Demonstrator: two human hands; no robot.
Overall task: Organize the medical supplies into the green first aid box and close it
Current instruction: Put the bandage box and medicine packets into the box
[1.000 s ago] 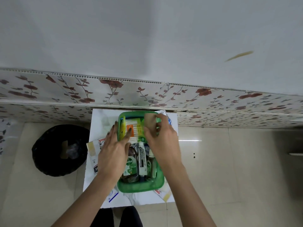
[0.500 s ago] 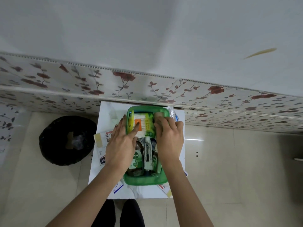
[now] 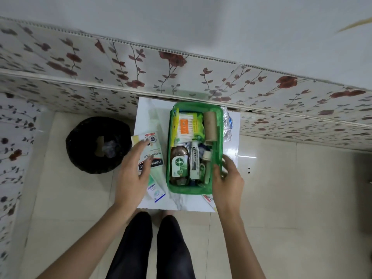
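Observation:
The green first aid box [image 3: 219, 125] stands open on a small white table [image 3: 149, 109]. Inside lie a pack of cotton swabs [image 3: 186, 127], a tan bandage roll [image 3: 211, 125], a brown Dettol bottle [image 3: 179, 163], a white ointment tube [image 3: 194, 161] and a small bottle [image 3: 206, 164]. My left hand [image 3: 130, 172] rests flat with spread fingers on a white plaster packet [image 3: 152, 147] left of the box. My right hand [image 3: 227, 178] grips the box's near right rim. A green-white eye-drop carton [image 3: 156, 190] lies below the packet.
A black-lined waste bin [image 3: 98, 144] stands on the floor left of the table. A foil blister strip [image 3: 228, 125] lies right of the box, against the floral wall panel [image 3: 181, 77]. A red-white packet [image 3: 207, 199] pokes out under the box's near corner. My legs are below the table.
Both hands left the far end of the box. The left hand moved out to the plaster packet on the left; the right hand slid back to the near right rim.

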